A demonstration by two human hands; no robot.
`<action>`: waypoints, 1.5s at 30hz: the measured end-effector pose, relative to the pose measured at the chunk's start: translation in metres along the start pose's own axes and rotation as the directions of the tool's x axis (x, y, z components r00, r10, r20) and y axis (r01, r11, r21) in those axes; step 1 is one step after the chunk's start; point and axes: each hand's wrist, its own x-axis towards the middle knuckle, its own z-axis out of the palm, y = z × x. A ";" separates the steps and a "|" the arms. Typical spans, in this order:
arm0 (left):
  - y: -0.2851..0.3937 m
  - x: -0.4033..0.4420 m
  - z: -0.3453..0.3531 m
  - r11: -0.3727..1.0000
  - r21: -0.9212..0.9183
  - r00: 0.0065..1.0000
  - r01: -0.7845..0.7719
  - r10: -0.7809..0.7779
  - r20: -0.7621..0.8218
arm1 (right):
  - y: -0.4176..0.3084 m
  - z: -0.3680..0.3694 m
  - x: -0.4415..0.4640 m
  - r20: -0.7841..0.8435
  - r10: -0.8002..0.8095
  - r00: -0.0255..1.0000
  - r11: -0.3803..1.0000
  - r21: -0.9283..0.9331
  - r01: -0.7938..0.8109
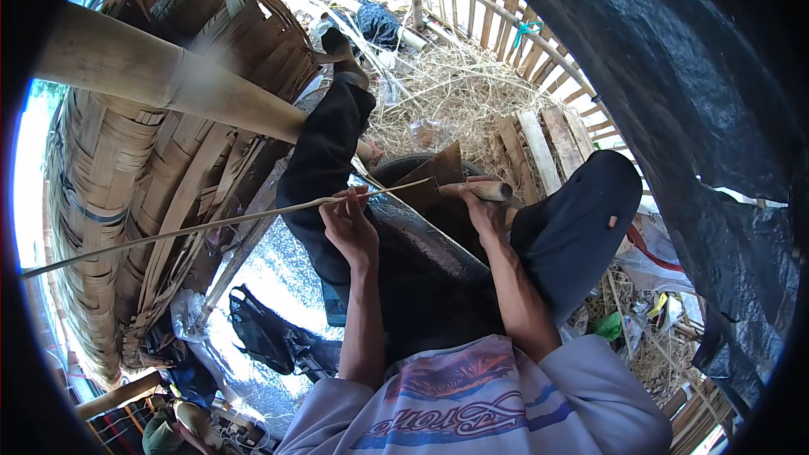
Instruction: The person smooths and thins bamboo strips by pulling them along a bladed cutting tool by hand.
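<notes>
A long thin bamboo strip (211,226) runs from the far left to the middle of the view. My left hand (350,223) pinches it near its right end, above my lap. My right hand (482,206) is closed round the wooden handle (489,191) of a tool. The tool's dark, broad blade (421,192) points left, and the strip's tip lies at it. Beneath the blade is a dark round container (400,170), partly hidden by the blade and my legs.
Woven bamboo panels (109,202) and a thick bamboo pole (177,76) stand at the left. Dark plastic sheeting (674,76) hangs at the right. Straw (455,84) and wooden slats (539,152) lie ahead. A black bag (261,329) is at lower left, with another person (181,430) beyond.
</notes>
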 end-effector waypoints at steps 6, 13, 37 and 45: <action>0.000 0.005 0.002 0.999 -0.014 1.000 0.029 -0.029 0.003 | -0.021 -0.006 -0.008 0.166 -0.268 0.949 0.959 -0.044 0.278; -0.001 0.004 0.002 1.000 -0.003 0.999 0.026 -0.026 0.019 | -0.007 0.000 -0.001 0.201 -0.316 0.927 0.921 -0.169 0.350; 0.000 0.000 0.001 0.997 -0.012 0.997 0.072 -0.072 0.016 | -0.020 0.002 -0.004 0.262 -0.347 0.901 0.906 -0.157 0.394; -0.002 -0.002 0.003 1.000 0.004 0.998 -0.008 0.007 0.054 | -0.024 0.005 -0.009 0.290 -0.317 0.903 0.895 -0.224 0.386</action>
